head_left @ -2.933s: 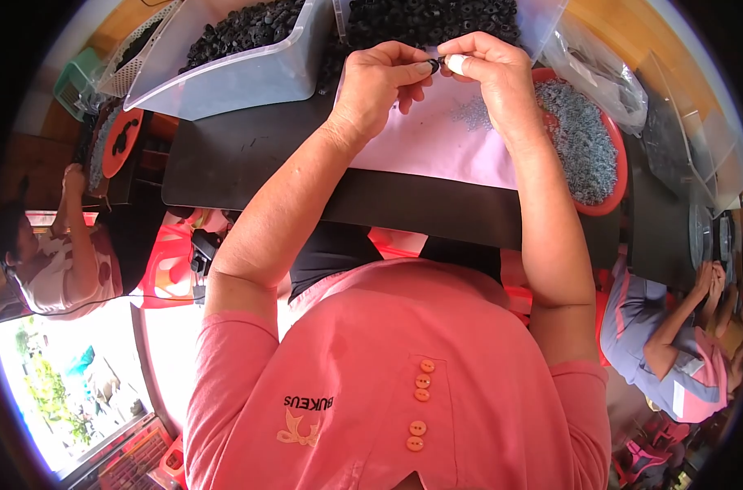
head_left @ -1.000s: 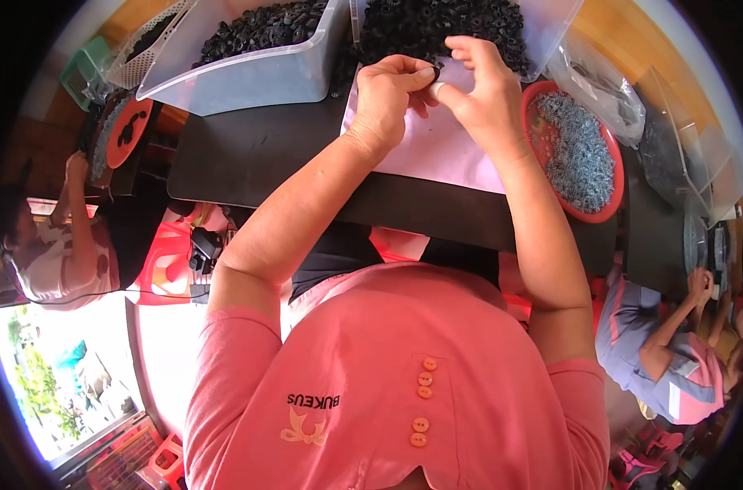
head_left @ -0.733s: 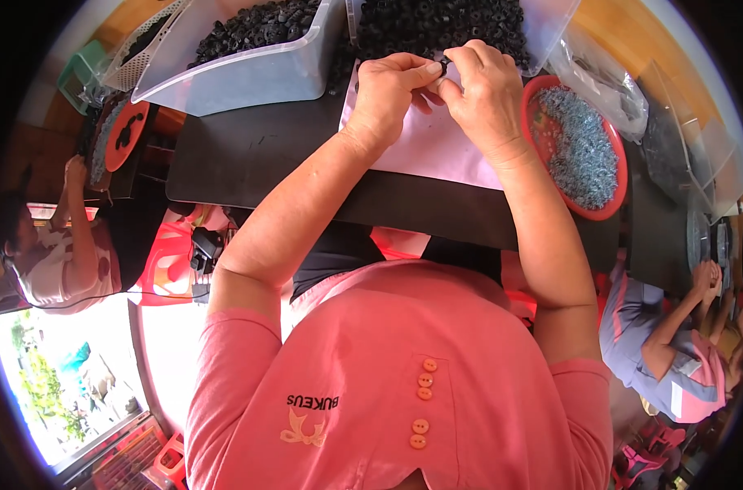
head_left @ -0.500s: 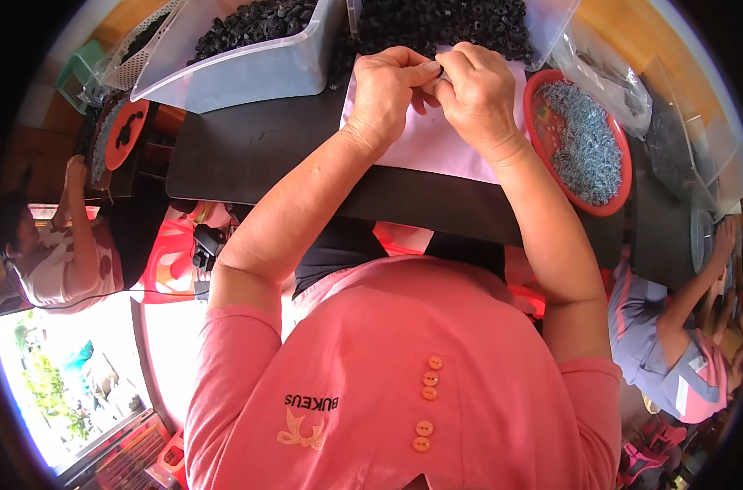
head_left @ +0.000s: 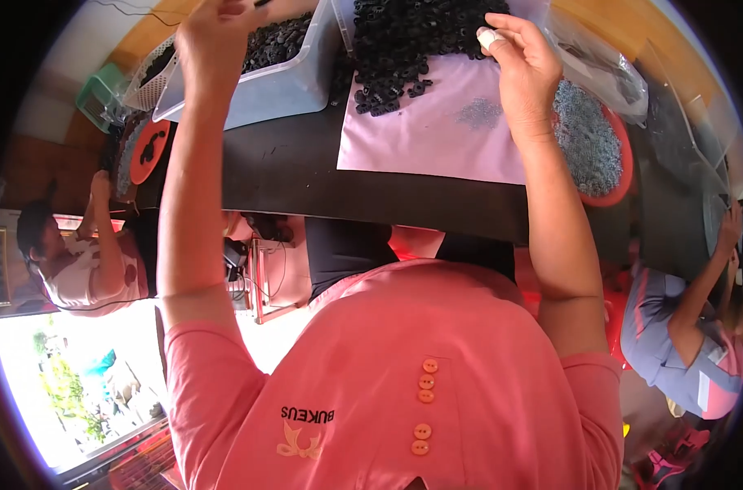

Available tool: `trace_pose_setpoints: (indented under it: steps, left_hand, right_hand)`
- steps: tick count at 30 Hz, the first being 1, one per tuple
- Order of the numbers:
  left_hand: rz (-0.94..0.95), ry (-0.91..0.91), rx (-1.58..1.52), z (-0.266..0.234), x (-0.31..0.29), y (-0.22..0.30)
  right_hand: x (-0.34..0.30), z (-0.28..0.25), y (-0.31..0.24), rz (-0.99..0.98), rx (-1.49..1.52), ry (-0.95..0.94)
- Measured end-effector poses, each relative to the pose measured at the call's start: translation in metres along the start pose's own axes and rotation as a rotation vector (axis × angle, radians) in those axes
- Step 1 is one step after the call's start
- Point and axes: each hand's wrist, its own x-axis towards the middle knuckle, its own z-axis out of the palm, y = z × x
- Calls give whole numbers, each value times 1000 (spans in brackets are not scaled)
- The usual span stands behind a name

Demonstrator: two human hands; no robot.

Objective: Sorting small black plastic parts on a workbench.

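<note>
Hovering near black rings [head_left: 396, 61], right fingers [head_left: 510, 23] parted

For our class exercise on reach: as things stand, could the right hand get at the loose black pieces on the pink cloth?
Probably yes; the right hand is beside the black pieces in this view, and nothing visible blocks its way.

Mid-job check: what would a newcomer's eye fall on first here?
Probably the coral shirt filling the lower middle. Next, the black parts at top centre, spread onto the pink cloth between the left hand, by the tub, and the right hand. Then the red tray of grey-blue bits, right of the cloth.
</note>
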Motion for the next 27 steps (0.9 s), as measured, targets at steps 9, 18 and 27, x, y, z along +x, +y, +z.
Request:
trace_pose_setpoints:
  steps: [9,18,27]
  left_hand:
    - [-779,-1150,-94,-78,-284,15]
    - [-500,-1200,-134,-114,-502,-101]
    - [-409,-1284,-69,-125,-512,-84]
  right_hand:
    - [6,-9,-8,90,299,115]
    - [7,-10,-16,136,390,105]
    - [8,-10,-12,75,323,90]
